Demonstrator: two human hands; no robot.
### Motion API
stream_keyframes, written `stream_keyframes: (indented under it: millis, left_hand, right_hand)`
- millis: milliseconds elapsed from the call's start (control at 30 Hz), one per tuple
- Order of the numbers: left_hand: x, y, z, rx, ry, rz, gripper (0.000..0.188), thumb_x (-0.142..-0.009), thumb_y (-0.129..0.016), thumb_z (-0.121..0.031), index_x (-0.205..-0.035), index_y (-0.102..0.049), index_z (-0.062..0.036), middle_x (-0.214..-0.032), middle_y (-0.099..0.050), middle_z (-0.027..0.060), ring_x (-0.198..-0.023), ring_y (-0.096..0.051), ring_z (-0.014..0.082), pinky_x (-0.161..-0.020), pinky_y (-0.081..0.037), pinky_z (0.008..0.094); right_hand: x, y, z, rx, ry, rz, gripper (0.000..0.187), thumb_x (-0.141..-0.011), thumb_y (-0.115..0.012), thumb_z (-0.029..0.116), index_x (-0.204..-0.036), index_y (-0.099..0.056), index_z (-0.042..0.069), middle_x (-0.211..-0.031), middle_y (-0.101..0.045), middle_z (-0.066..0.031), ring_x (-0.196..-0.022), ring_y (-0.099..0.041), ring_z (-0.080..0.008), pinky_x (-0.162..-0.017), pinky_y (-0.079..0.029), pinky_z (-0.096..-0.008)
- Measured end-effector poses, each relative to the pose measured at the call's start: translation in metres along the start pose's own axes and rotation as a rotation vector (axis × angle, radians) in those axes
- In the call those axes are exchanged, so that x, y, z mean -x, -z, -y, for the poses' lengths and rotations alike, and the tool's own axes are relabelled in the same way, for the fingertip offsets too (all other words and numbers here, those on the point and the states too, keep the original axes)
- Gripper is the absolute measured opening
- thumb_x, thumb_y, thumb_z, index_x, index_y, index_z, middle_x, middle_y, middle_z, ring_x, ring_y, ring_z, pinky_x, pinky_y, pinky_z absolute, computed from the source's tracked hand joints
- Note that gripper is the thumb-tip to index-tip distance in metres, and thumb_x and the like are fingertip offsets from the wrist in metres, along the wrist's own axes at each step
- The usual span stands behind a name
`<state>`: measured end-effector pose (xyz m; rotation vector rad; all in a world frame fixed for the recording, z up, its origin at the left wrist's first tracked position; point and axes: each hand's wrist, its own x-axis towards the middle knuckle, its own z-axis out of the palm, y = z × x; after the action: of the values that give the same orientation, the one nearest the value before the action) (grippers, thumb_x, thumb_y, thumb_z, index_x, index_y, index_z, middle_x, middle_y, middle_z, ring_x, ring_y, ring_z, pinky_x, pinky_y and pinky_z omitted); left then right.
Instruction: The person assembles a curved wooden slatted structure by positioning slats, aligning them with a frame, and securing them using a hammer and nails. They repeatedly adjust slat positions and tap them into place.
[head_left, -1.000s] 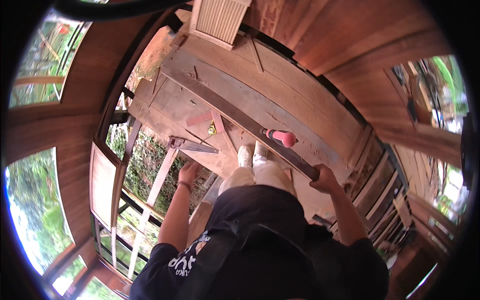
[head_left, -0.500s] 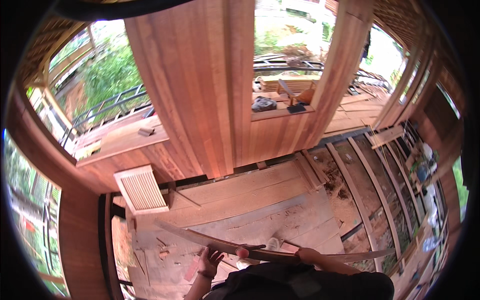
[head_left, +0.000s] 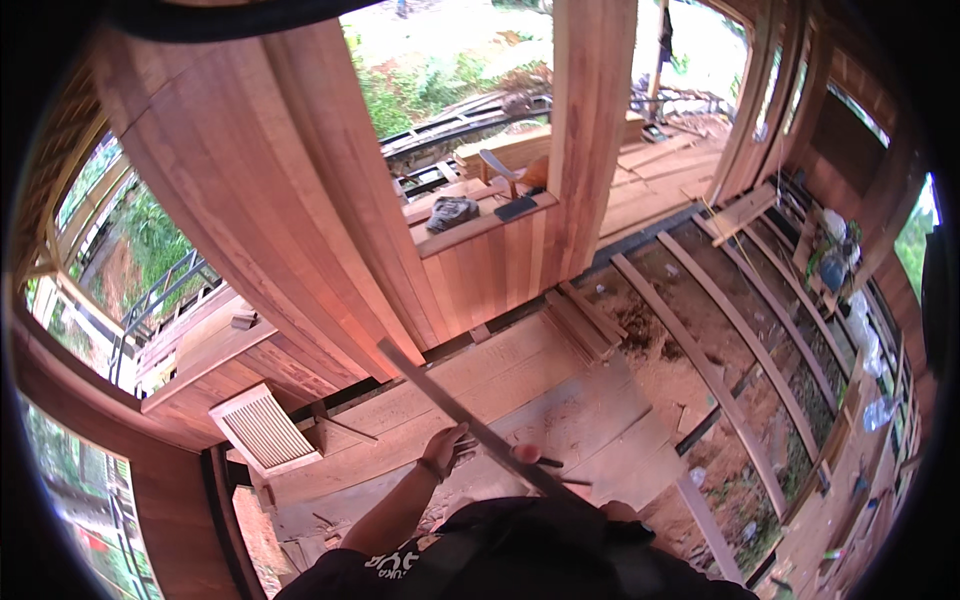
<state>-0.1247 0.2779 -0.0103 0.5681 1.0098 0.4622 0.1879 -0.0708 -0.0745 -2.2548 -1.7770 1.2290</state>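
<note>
A long, narrow wooden plank (head_left: 440, 398) slants across in front of my body, its far end raised toward the wall. My left hand (head_left: 447, 450) is beside the plank's left edge, fingers stretched out and loosely together; whether they touch the wood is hard to tell. Close to my dark shirt, my right hand (head_left: 620, 512) is closed on the plank's nearer part, its fingers mostly hidden. A small reddish rounded shape (head_left: 525, 454) with thin dark pieces shows at the plank's right edge; I cannot make out what it is.
Floorboards (head_left: 560, 420) lie below, with wood scraps about. To the right, bare joists (head_left: 700, 370) span open gaps over soil. A slatted wooden panel (head_left: 265, 428) leans at the left wall. Short boards (head_left: 585, 325) lie near the wall; a cloth bundle (head_left: 452, 213) rests on the window sill.
My view has turned to the right. The plank's far end has swung up and away from me, and my left hand has moved forward along with it.
</note>
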Motion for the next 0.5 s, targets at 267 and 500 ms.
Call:
stream_keyframes:
  millis: [267,500]
  left_hand:
    - [-0.117,0.015,0.018,-0.551,0.048,-0.094,0.02,-0.096,-0.066,-0.015,-0.109,-0.062,-0.0006,-0.087,-0.066,0.0089,-0.073,-0.066,0.0195,-0.063,-0.056,0.0315]
    - [-0.225,0.176,0.033,-1.925,0.242,0.282,0.047,-0.095,-0.058,-0.049,-0.097,-0.068,-0.0032,-0.083,-0.074,0.0153,-0.071,-0.073,0.0285,-0.067,-0.057,0.0431]
  right_hand:
    - [0.032,0.085,0.034,-0.287,-0.373,-0.067,0.053,-0.063,-0.08,0.032,-0.107,-0.073,0.004,-0.108,-0.067,-0.022,-0.101,-0.065,-0.0397,-0.09,-0.054,-0.045]
    - [0.042,0.108,0.028,-0.55,-0.572,-0.28,0.055,-0.063,-0.08,0.032,-0.11,-0.071,0.004,-0.11,-0.065,-0.0193,-0.109,-0.062,-0.0368,-0.096,-0.051,-0.0433]
